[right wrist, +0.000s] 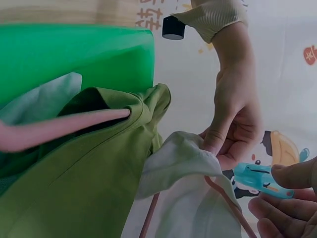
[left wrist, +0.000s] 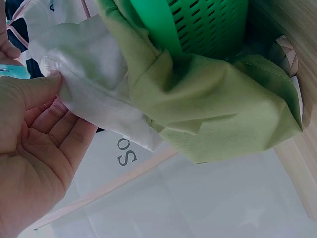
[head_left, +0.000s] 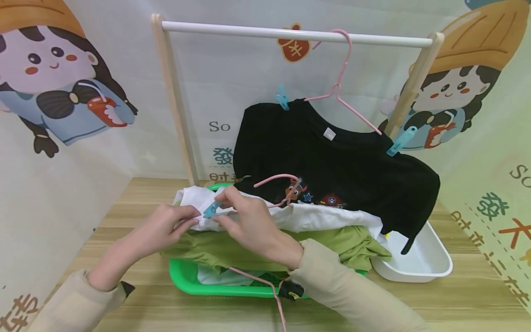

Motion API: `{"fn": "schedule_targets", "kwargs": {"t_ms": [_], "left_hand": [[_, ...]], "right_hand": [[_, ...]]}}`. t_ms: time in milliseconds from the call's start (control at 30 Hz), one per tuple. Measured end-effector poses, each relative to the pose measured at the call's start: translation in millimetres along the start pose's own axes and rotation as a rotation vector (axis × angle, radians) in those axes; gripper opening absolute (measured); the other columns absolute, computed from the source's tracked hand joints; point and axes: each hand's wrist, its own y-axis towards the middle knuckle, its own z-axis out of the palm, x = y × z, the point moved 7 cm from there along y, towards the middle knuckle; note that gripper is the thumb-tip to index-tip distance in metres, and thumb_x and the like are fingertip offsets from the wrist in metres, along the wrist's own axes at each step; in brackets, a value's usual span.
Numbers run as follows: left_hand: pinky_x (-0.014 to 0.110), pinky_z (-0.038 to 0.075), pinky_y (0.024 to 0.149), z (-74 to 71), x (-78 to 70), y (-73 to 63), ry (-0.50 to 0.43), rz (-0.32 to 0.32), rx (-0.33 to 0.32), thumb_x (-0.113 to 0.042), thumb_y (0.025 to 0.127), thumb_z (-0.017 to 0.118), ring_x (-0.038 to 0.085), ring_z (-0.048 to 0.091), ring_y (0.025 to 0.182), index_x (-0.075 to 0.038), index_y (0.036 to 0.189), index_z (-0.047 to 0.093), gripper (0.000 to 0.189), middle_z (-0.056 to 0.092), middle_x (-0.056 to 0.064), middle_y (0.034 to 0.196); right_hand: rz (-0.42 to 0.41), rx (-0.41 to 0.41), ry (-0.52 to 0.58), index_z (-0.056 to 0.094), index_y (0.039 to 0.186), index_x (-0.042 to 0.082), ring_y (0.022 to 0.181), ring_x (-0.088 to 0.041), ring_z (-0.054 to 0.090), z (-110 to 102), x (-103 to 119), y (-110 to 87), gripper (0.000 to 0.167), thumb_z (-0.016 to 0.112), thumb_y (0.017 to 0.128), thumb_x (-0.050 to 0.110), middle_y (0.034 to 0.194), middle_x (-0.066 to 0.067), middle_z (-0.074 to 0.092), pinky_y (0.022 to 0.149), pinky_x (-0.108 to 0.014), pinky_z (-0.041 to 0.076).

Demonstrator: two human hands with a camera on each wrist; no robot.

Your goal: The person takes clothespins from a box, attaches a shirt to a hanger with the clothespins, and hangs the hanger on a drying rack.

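Note:
My left hand point(head_left: 168, 224) pinches the edge of a white shirt point(left wrist: 86, 57) between thumb and fingers, near its left shoulder. A light blue clothespin point(right wrist: 257, 179) is held between the thumb and fingers of my right hand point(head_left: 255, 227). Its tip reaches the white cloth beside my left fingertips. From the white shirt rises a pink hanger point(head_left: 279, 176), with its hook above the collar. Directly below lies an olive green shirt point(head_left: 348, 243), draped over a green basket point(head_left: 188, 281); another pink hanger point(head_left: 277, 299) pokes out at its front.
Behind, a black shirt point(head_left: 265, 143) hangs by a pink hanger point(head_left: 343, 60) from a rack's white rod point(head_left: 249, 30), with blue clothespins point(head_left: 401, 140) at both shoulders. A white tub point(head_left: 427, 258) stands at the right on the wooden table point(head_left: 149, 304).

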Motion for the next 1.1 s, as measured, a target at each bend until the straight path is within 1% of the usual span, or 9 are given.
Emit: {"fn": "schedule_targets", "kwargs": {"t_ms": [67, 200, 367, 467, 567, 633, 833, 967, 1100], "left_hand": [[0.019, 0.038, 0.049, -1.5, -0.2, -1.1, -0.002, -0.008, 0.007, 0.006, 0.079, 0.069, -0.003, 0.038, 0.055, -0.006, 0.083, 0.066, 0.013, 0.059, -0.006, 0.067], [0.019, 0.039, 0.049, -1.4, -1.3, -0.4, 0.001, -0.015, 0.017, 0.006, 0.080, 0.068, -0.002, 0.039, 0.055, -0.005, 0.084, 0.066, 0.012, 0.058, -0.006, 0.067], [0.019, 0.039, 0.049, -1.1, -3.7, 0.1, 0.026, -0.005, 0.014, 0.007, 0.078, 0.069, -0.002, 0.040, 0.055, -0.004, 0.083, 0.066, 0.012, 0.058, -0.006, 0.067], [0.019, 0.039, 0.049, -1.3, -4.7, -0.3, 0.039, 0.003, 0.013, 0.007, 0.077, 0.069, -0.002, 0.040, 0.054, -0.003, 0.083, 0.066, 0.012, 0.059, -0.005, 0.067], [0.019, 0.041, 0.049, -1.9, -5.9, -0.4, 0.052, 0.012, 0.007, 0.008, 0.076, 0.070, -0.001, 0.043, 0.055, -0.003, 0.083, 0.067, 0.013, 0.061, -0.003, 0.068], [0.019, 0.042, 0.050, -2.5, -6.7, -0.2, 0.061, 0.017, 0.002, 0.008, 0.076, 0.070, -0.001, 0.045, 0.055, -0.003, 0.082, 0.067, 0.013, 0.063, -0.002, 0.069], [0.019, 0.043, 0.049, -4.0, -9.7, -0.2, 0.081, 0.036, -0.016, 0.006, 0.075, 0.072, -0.001, 0.047, 0.054, -0.002, 0.081, 0.067, 0.011, 0.065, 0.000, 0.069], [0.019, 0.044, 0.049, -5.2, -11.5, -0.4, 0.099, 0.048, -0.033, 0.006, 0.074, 0.072, 0.000, 0.048, 0.054, -0.002, 0.080, 0.067, 0.011, 0.065, 0.001, 0.069], [0.018, 0.044, 0.049, -5.2, -12.6, -0.8, 0.106, 0.051, -0.033, 0.005, 0.075, 0.072, -0.001, 0.048, 0.053, -0.001, 0.081, 0.067, 0.011, 0.066, 0.002, 0.070]], "right_hand": [[-0.011, 0.002, -0.040, 0.052, 0.093, 0.002, 0.084, -0.018, 0.068, 3, 2, 2.4, 0.026, 0.074, 0.078, 0.002, 0.090, -0.010, 0.069, 0.072, -0.021, 0.051], [-0.016, 0.031, -0.099, 0.051, 0.090, 0.003, 0.083, -0.017, 0.068, 9, 2, 5.2, 0.026, 0.074, 0.079, 0.004, 0.090, -0.008, 0.069, 0.070, -0.021, 0.051], [-0.023, 0.064, -0.141, 0.051, 0.089, 0.004, 0.082, -0.017, 0.068, 13, 2, 8.5, 0.025, 0.074, 0.079, 0.004, 0.088, -0.007, 0.069, 0.066, -0.023, 0.052], [-0.041, 0.077, -0.177, 0.051, 0.087, 0.005, 0.074, -0.014, 0.067, 13, 5, 11.4, 0.024, 0.074, 0.078, 0.004, 0.084, -0.005, 0.068, 0.062, -0.023, 0.050], [-0.053, 0.097, -0.203, 0.052, 0.084, 0.006, 0.065, -0.011, 0.061, 14, 8, 14.8, 0.024, 0.075, 0.077, 0.004, 0.077, -0.003, 0.066, 0.058, -0.023, 0.046], [-0.051, 0.114, -0.216, 0.053, 0.083, 0.006, 0.061, -0.011, 0.056, 14, 10, 16.8, 0.023, 0.075, 0.076, 0.004, 0.073, -0.003, 0.064, 0.055, -0.023, 0.044], [-0.043, 0.164, -0.264, 0.054, 0.080, 0.006, 0.057, -0.012, 0.053, 16, 12, 21.8, 0.022, 0.075, 0.074, 0.004, 0.066, -0.002, 0.060, 0.052, -0.025, 0.042], [-0.040, 0.191, -0.310, 0.056, 0.080, 0.006, 0.056, -0.013, 0.054, 18, 12, 24.9, 0.020, 0.075, 0.074, 0.005, 0.066, -0.001, 0.060, 0.051, -0.026, 0.043], [-0.020, 0.224, -0.328, 0.057, 0.080, 0.006, 0.056, -0.014, 0.055, 21, 10, 27.1, 0.019, 0.075, 0.075, 0.006, 0.066, -0.001, 0.060, 0.051, -0.025, 0.043]]}}
